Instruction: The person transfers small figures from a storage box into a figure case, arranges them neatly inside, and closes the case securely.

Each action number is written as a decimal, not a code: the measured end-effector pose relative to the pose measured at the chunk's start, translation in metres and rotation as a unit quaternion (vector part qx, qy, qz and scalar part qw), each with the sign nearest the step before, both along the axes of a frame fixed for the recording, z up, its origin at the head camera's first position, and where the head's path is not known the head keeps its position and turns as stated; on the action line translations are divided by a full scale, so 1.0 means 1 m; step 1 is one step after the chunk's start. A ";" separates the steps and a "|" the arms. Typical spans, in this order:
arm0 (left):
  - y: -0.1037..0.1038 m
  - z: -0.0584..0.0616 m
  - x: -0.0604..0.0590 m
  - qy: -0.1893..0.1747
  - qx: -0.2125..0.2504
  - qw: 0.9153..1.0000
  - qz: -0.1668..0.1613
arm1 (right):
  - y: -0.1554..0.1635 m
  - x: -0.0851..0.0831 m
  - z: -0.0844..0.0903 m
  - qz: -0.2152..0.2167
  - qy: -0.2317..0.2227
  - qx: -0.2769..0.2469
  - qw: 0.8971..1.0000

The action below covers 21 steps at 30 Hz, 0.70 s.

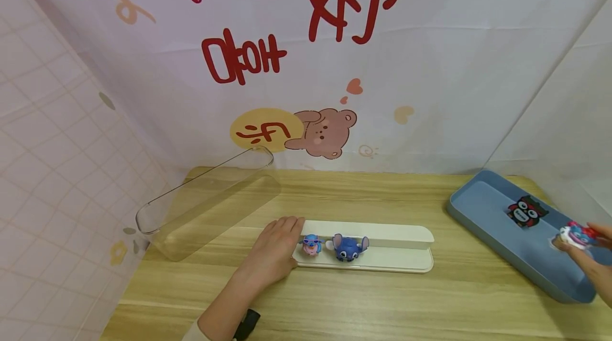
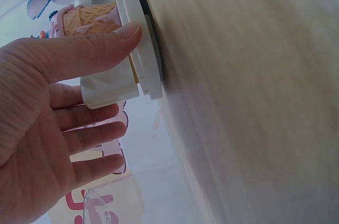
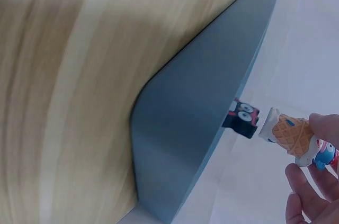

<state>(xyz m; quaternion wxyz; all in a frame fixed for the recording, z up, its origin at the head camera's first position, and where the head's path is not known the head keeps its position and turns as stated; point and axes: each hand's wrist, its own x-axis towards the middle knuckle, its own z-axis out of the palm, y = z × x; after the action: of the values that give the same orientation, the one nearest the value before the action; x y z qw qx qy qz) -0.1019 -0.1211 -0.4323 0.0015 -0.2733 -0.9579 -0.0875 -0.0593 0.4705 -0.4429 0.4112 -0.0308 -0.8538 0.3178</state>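
Note:
My left hand (image 1: 274, 250) holds the left end of a white two-step display base (image 1: 382, 230), thumb on its front edge and fingers round the back. On the base's lower step stand a small blue-and-pink figurine in sunglasses (image 1: 312, 245) and a big-eared blue figurine (image 1: 349, 248); the left wrist view shows a waffle-cone body (image 2: 90, 20) beside my thumb. At the far right, my right hand (image 1: 597, 261) pinches a red, blue and white figurine (image 1: 577, 235) above a blue tray (image 1: 483, 197). Its waffle-cone lower part (image 3: 293, 134) shows in the right wrist view.
An owl figure (image 1: 527, 211) in black and red is in the blue tray. A clear plastic cover (image 1: 215, 213) stands at the table's left. Behind the wooden table (image 1: 363, 304) hangs a printed white cloth (image 1: 430, 65). Something black (image 1: 247, 325) lies by my left forearm.

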 end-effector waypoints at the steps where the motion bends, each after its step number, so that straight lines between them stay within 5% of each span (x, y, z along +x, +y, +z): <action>1: 0.000 0.000 0.000 -0.001 -0.001 1.000 0.001 | -0.001 0.000 0.001 0.009 0.007 0.000 1.000; 7: 0.000 0.000 0.001 -0.002 -0.001 1.000 -0.001 | -0.005 -0.003 0.004 0.052 0.039 0.014 0.998; 21: 0.000 0.001 0.000 -0.006 0.002 1.000 0.002 | -0.030 -0.003 0.021 0.054 0.027 0.035 0.998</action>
<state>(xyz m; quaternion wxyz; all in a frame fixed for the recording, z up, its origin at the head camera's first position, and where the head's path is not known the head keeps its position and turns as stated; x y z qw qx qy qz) -0.1015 -0.1210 -0.4311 -0.0031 -0.2712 -0.9582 -0.0912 -0.0624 0.4408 -0.4217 0.4173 0.0386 -0.8533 0.3103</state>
